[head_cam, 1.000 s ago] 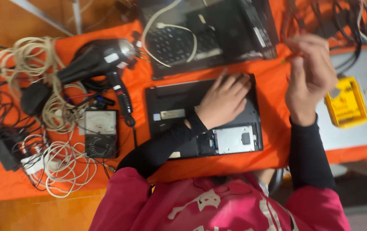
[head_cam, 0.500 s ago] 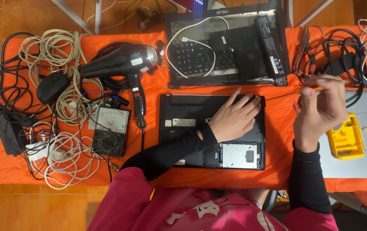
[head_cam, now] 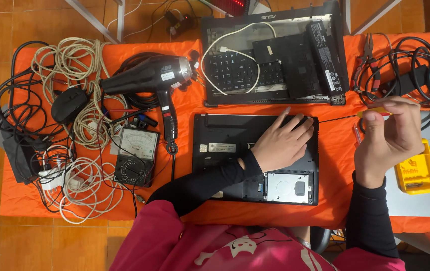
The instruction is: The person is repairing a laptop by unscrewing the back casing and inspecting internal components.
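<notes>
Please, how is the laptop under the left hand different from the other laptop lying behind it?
The near laptop lies closed, bottom side up, its drive bay showing; the far laptop shows its keyboard. The left hand rests flat on the near laptop; on the far laptop lie a white cable and loose black parts. Both are black and lie on the orange cloth.

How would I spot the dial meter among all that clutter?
Start at the orange cloth and find the black hair dryer left of the upturned laptop. Just below the dryer's handle lies the analog multimeter: a dark box with a pale needle scale above a round selector knob, ringed by loose cables.
</notes>
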